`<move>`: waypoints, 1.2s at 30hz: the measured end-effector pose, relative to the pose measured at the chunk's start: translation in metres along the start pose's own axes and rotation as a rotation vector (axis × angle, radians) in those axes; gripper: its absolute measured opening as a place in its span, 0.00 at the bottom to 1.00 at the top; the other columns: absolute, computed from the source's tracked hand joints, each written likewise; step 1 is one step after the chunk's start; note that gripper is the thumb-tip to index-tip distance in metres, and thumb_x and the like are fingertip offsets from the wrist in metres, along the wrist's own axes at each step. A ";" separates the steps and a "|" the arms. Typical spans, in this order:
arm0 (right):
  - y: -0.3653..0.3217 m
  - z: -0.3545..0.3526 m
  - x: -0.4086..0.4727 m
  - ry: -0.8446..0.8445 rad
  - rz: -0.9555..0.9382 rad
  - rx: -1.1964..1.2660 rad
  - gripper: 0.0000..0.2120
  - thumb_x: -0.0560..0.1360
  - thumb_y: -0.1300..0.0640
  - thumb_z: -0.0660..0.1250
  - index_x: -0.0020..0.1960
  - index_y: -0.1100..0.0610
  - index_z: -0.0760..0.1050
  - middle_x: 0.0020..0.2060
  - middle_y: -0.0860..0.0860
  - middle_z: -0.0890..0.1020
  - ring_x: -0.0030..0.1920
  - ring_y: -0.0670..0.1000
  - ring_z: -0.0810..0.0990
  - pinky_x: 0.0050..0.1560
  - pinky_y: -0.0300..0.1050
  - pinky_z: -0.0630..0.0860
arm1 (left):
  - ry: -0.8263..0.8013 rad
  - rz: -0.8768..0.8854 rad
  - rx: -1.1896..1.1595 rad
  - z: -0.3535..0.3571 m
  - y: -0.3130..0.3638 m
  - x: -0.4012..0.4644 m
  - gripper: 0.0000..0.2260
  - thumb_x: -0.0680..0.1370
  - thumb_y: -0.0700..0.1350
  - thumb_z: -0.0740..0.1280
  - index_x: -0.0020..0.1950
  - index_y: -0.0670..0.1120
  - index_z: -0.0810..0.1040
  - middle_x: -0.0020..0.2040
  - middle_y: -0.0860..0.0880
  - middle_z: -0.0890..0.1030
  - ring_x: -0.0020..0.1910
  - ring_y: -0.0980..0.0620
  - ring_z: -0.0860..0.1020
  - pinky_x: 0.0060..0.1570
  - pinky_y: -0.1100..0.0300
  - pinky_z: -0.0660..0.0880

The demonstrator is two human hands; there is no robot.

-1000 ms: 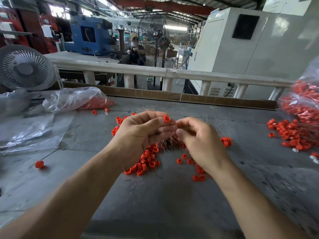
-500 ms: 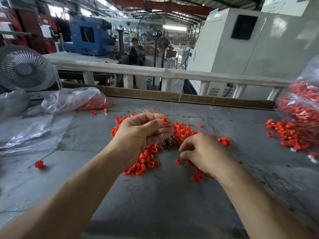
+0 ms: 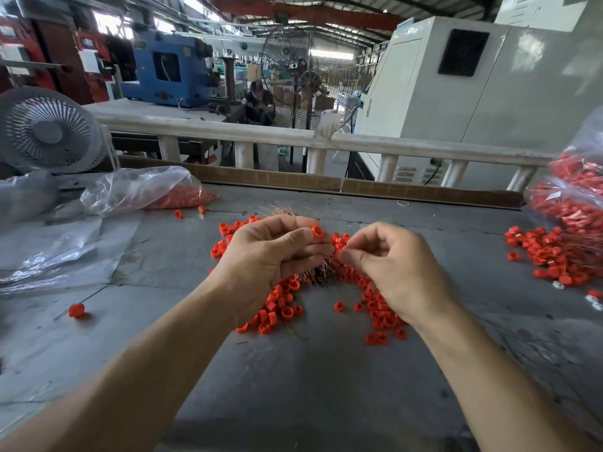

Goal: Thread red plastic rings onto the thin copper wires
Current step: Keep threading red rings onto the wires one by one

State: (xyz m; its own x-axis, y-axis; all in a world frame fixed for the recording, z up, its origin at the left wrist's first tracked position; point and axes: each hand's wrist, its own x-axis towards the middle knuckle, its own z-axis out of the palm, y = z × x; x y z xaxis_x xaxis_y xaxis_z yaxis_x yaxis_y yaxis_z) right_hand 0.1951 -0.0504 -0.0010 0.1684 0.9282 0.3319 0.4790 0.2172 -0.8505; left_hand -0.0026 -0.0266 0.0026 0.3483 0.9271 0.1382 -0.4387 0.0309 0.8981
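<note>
left hand (image 3: 270, 256): up over the middle of the table, fingers curled in, pinching one red ring (image 3: 317, 231) at the tips of thumb and forefinger. The same fist is wrapped round a bundle of thin copper wires (image 3: 313, 274), with wire ends poking out below the palm and a few fanning out past the knuckles on the far side.

right hand (image 3: 391, 259): right next to the left one, thumb and forefinger pressed together near the left fingertips. It looks like a pinch on something tiny, but honestly I can't tell what, too small to make out.

loose rings (image 3: 280, 305): big red scatter on the table right under both hands, spilling toward the near side and a bit to the right.

second heap (image 3: 551, 256): more red rings far over on the right, with fine wires mixed in.

right bag (image 3: 577, 194): clear plastic, stuffed with red rings, at the right edge just behind that heap.

left bag (image 3: 143, 190): clear plastic, lying on its side at the far left, some red rings inside near its right end.

stray ring (image 3: 76, 310): sits alone on the near left, threaded on a single wire.

table (image 3: 310, 386): grey, scuffed.

fan (image 3: 49, 132): small white one, far left corner behind the bags.
</note>
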 end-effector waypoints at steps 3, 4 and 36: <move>-0.010 0.002 -0.003 0.033 -0.025 0.232 0.07 0.71 0.60 0.80 0.43 0.50 0.83 0.35 0.47 0.86 0.34 0.44 0.83 0.34 0.40 0.79 | -0.016 0.005 0.019 0.001 -0.002 0.000 0.11 0.73 0.40 0.72 0.54 0.37 0.82 0.50 0.36 0.86 0.48 0.45 0.87 0.47 0.57 0.83; -0.012 0.004 -0.005 0.037 -0.048 0.252 0.07 0.71 0.60 0.80 0.43 0.50 0.84 0.37 0.47 0.86 0.36 0.44 0.84 0.36 0.40 0.80 | -0.024 0.004 0.028 0.001 -0.003 0.000 0.12 0.73 0.40 0.72 0.54 0.38 0.82 0.49 0.37 0.86 0.48 0.45 0.87 0.47 0.57 0.84; -0.022 0.011 -0.016 0.083 -0.337 -0.054 0.05 0.72 0.62 0.78 0.46 0.53 0.87 0.41 0.44 0.84 0.46 0.44 0.83 0.46 0.30 0.74 | -0.016 0.049 0.165 0.004 -0.004 -0.003 0.10 0.72 0.43 0.73 0.51 0.41 0.84 0.48 0.37 0.86 0.50 0.44 0.87 0.47 0.58 0.83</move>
State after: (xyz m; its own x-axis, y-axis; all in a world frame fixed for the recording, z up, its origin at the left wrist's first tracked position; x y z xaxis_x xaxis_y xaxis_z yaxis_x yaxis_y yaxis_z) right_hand 0.1726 -0.0669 0.0079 0.0614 0.7785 0.6246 0.5638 0.4893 -0.6654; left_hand 0.0019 -0.0307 0.0003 0.3441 0.9197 0.1889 -0.3141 -0.0768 0.9463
